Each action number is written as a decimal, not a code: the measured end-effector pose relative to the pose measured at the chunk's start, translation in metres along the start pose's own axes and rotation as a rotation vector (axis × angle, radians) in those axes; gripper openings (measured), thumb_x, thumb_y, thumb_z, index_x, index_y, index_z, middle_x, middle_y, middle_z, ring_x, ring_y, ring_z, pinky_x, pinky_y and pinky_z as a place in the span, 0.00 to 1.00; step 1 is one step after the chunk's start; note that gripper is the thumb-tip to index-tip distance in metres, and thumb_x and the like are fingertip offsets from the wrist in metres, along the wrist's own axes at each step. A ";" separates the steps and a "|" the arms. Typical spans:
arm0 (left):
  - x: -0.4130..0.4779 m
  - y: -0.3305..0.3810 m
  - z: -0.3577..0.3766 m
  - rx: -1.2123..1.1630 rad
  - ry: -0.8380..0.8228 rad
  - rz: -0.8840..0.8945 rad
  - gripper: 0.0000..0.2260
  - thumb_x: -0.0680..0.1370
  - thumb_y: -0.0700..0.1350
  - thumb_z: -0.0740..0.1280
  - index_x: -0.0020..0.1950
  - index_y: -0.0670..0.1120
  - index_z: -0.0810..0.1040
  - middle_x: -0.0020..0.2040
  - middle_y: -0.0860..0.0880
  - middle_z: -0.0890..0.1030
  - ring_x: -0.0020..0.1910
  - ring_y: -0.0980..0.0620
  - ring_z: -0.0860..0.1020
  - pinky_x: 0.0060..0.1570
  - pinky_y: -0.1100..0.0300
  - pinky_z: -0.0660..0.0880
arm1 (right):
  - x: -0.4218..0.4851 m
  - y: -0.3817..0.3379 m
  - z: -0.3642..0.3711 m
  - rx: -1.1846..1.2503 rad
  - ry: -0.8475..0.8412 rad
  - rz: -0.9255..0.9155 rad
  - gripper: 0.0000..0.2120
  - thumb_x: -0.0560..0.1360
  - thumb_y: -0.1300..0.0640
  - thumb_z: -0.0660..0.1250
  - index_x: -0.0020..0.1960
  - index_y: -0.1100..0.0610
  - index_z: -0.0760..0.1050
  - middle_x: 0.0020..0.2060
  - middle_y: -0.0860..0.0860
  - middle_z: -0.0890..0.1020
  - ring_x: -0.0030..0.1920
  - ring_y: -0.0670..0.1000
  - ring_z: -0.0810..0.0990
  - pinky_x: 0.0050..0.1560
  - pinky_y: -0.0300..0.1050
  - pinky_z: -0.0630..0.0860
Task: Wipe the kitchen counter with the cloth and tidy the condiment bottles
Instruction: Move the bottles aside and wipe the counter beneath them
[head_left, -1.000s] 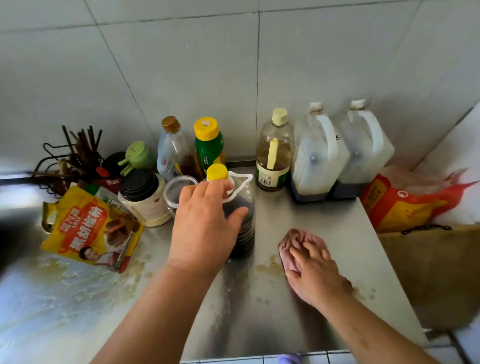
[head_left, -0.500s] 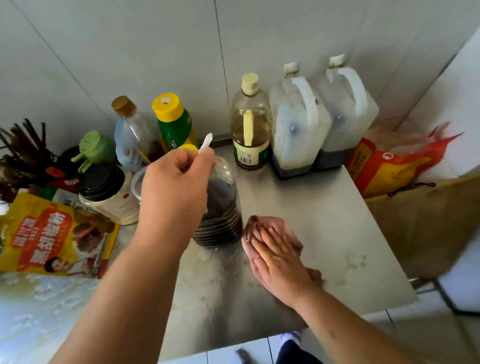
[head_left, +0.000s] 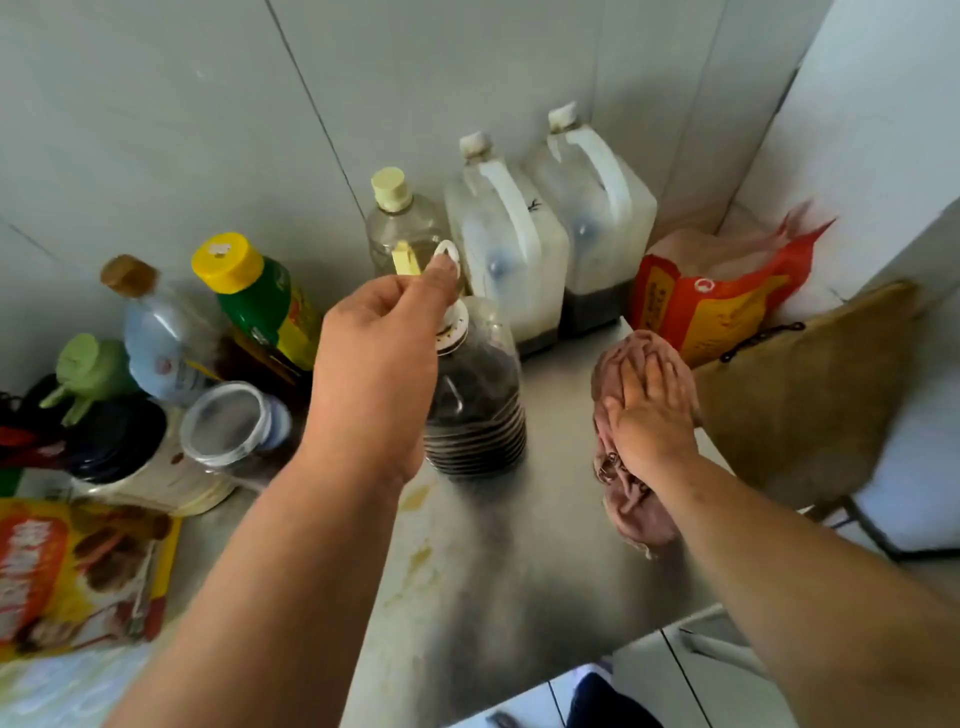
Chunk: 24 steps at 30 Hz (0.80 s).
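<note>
My left hand (head_left: 379, 353) pinches the white carry handle at the neck of a clear bottle of dark liquid (head_left: 478, 410), which stands mid-counter. My right hand (head_left: 649, 410) lies flat on a crumpled pink cloth (head_left: 634, 499) pressed to the steel counter (head_left: 493, 597), right of that bottle. Behind stand a clear oil bottle with a pale yellow cap (head_left: 395, 218) and two white jugs (head_left: 509, 244) (head_left: 602, 208). Further left are a green bottle with a yellow cap (head_left: 260, 296) and a clear bottle with a brown cap (head_left: 156, 332). Yellowish stains (head_left: 415, 561) mark the counter.
A cream jar with a black lid (head_left: 135, 457), a clear-lidded jar (head_left: 234, 421) and a green spouted bottle (head_left: 88, 374) crowd the left. A yellow snack bag (head_left: 67, 571) lies front left. A red-orange sack (head_left: 717, 296) and a brown sack (head_left: 810, 384) sit at the right edge.
My right hand has slid the cloth toward the back right, near the red sack. My left hand went from covering the dark bottle's cap to pinching its white handle; the view has swung right.
</note>
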<state>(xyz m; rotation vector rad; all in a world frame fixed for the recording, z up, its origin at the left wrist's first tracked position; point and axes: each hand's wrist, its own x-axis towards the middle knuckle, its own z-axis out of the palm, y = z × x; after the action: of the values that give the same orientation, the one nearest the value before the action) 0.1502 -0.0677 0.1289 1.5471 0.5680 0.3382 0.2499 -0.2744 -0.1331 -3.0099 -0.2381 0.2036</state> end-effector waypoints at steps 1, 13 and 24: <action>0.000 -0.001 0.005 0.014 -0.031 0.005 0.15 0.69 0.56 0.70 0.37 0.43 0.81 0.35 0.39 0.77 0.35 0.46 0.73 0.38 0.49 0.74 | -0.007 0.006 -0.001 0.035 0.016 0.057 0.30 0.81 0.44 0.43 0.79 0.55 0.41 0.78 0.58 0.45 0.78 0.59 0.43 0.77 0.54 0.43; -0.008 -0.018 0.021 0.135 -0.148 0.129 0.19 0.71 0.53 0.68 0.44 0.36 0.77 0.36 0.44 0.76 0.34 0.50 0.72 0.28 0.63 0.72 | -0.116 0.055 -0.004 0.254 0.168 0.613 0.26 0.80 0.43 0.48 0.63 0.61 0.70 0.53 0.66 0.77 0.53 0.66 0.76 0.55 0.60 0.74; -0.020 -0.021 0.018 0.290 -0.190 0.229 0.18 0.73 0.51 0.67 0.38 0.36 0.70 0.25 0.49 0.64 0.26 0.50 0.65 0.26 0.61 0.62 | -0.174 -0.044 0.022 0.708 0.044 0.869 0.25 0.79 0.56 0.51 0.75 0.60 0.58 0.67 0.82 0.51 0.66 0.84 0.51 0.62 0.79 0.56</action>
<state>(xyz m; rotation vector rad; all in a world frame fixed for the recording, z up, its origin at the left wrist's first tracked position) 0.1400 -0.0942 0.1095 1.9078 0.2994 0.2859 0.0694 -0.2572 -0.1278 -2.2085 0.9458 0.2228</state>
